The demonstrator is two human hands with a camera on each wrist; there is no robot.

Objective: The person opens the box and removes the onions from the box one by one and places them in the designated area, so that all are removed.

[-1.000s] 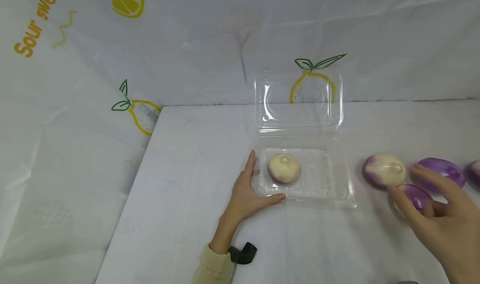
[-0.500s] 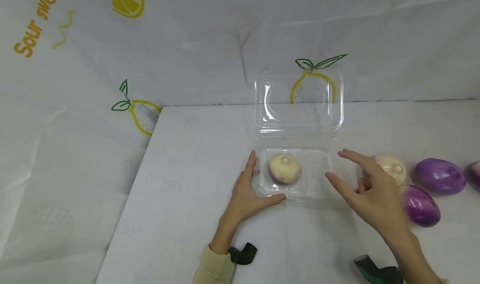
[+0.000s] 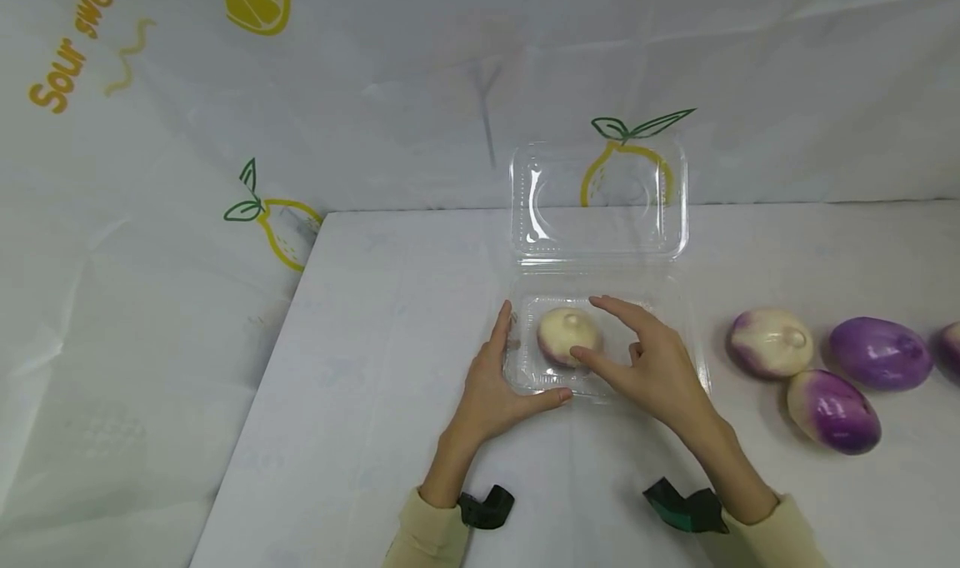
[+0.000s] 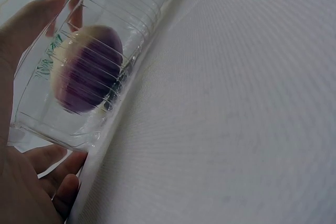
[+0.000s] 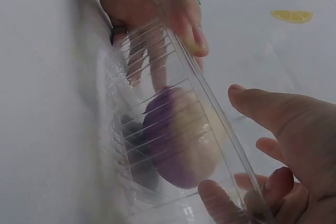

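A clear plastic clamshell container (image 3: 633, 385) stands on the white table with its lid (image 3: 600, 235) raised at the back. Inside, toward the left, lies a glossy cream-and-purple vegetable (image 3: 562, 335), rounded with a small nub, like an onion or turnip. My left hand (image 3: 491, 397) spans the container's front left corner, its forefinger straight along the left side and its thumb straight along the front rim. Over the container's right part, my right hand (image 3: 656, 368) reaches toward the vegetable with thumb and forefinger spread. Its thumb tip overlaps the vegetable's lower right in the head view.
Several similar vegetables lie right of the container: a cream one (image 3: 772, 343), a dark purple one (image 3: 834, 411), a purple one (image 3: 881, 353) and one cut by the frame's edge (image 3: 951, 347). A white lemon-printed sheet (image 3: 412, 93) hangs behind the table.
My right hand has moved left from the loose vegetables, across the container's right side, to the vegetable inside, carrying nothing. My left hand has stayed at the corner.
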